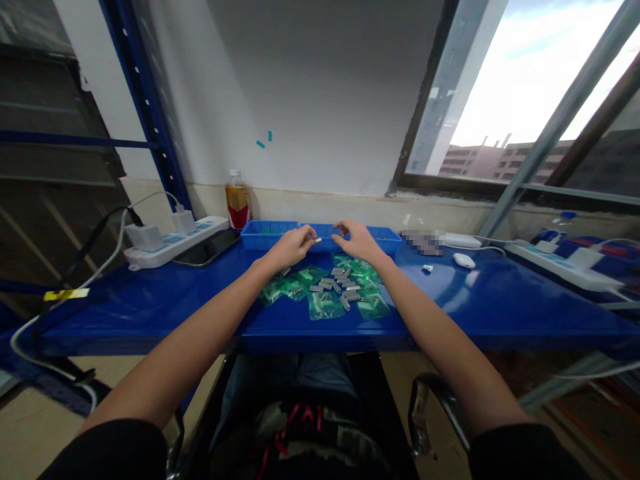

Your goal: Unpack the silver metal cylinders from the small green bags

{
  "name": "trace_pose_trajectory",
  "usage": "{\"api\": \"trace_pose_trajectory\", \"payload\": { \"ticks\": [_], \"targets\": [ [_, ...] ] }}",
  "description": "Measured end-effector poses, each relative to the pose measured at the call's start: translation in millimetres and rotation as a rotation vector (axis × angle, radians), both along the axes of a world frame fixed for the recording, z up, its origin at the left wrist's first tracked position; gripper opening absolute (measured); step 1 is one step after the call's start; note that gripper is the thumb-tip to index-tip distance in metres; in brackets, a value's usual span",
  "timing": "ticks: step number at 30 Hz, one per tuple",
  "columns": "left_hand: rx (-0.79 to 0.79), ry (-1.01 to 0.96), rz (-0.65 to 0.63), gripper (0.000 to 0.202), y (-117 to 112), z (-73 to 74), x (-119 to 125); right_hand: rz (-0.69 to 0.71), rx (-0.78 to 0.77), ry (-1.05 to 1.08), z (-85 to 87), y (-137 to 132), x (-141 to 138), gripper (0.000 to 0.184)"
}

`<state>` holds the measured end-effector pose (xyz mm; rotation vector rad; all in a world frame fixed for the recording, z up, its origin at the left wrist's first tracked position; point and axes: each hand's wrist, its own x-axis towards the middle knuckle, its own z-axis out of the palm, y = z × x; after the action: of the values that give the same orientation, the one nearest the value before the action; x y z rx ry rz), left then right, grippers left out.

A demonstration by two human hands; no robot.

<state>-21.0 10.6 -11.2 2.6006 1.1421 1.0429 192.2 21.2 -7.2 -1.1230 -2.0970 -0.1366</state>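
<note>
My left hand (293,245) hovers over the blue table (150,300), its fingers pinched on a small grey metal piece (318,240) at the fingertips. Opposite it, my right hand (357,241) has its fingers curled in a pinch on a similar small piece (334,236). Below both hands lie several small grey metal pieces (337,283) on several clear green plastic bags (325,303). Two shallow blue trays (265,235) stand just behind my hands.
A drink bottle (238,207) stands by the wall. At left are a white power strip with chargers (170,241) and a dark phone (210,248). At right lie a white mouse-like device (464,260), another power strip (560,263) and cables. Window at upper right.
</note>
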Motion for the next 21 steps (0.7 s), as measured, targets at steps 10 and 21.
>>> {"api": "trace_pose_trajectory", "payload": {
  "ticks": [10,21],
  "targets": [
    [-0.155,-0.24,-0.12,0.023,-1.0,4.1,-0.3,0.211,-0.038,-0.008,2.6,-19.3,-28.1,0.013],
    [0.031,0.024,0.03,0.027,-13.6,12.0,-3.7,0.165,-0.136,0.042,2.5,-20.6,-31.1,0.024]
  ]
}}
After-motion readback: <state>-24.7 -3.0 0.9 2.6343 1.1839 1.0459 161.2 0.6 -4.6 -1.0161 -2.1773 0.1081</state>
